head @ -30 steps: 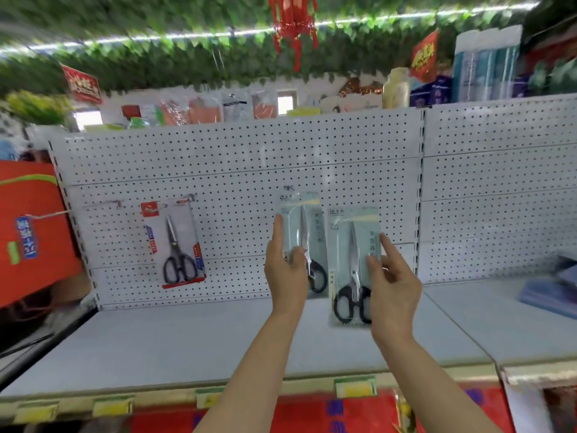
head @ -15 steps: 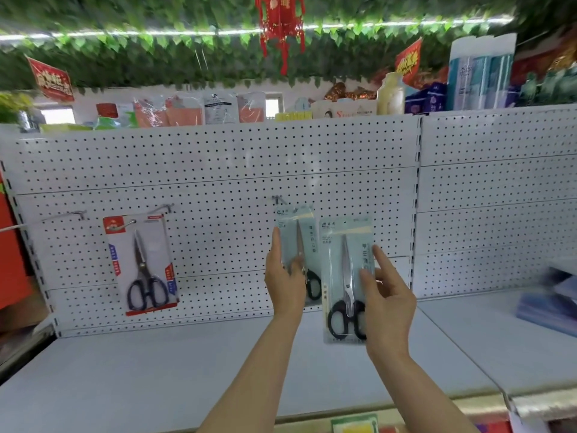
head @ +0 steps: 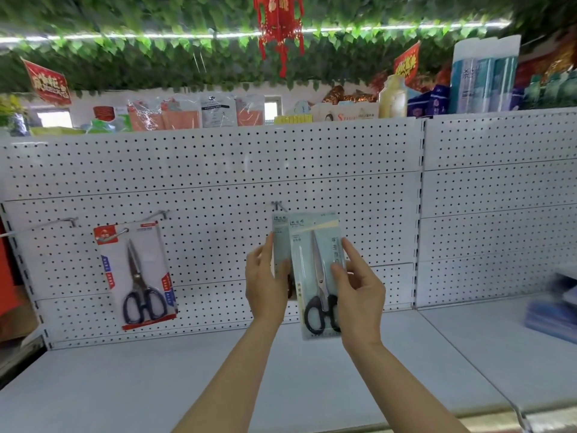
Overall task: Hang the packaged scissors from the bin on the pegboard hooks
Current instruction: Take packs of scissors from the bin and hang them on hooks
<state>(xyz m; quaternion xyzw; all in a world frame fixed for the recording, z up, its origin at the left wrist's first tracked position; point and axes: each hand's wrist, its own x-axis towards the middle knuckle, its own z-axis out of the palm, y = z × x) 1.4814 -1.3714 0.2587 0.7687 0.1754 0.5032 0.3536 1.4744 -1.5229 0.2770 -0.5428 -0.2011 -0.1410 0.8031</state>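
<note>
Against pegboard (head: 218, 182), both grips (head: 359, 285) around scissor packs (head: 318, 276).

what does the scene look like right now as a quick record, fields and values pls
setting: white pegboard above a pale shelf
left hand: holds the rear pale blue scissors pack, mostly hidden behind the front one
right hand: holds the front pale blue scissors pack, black handles at the bottom
target hook: just above the two packs; neither visibly hung on it yet
already hung: red-and-white scissors pack on a hook at left
bare hook: one at far left
</note>
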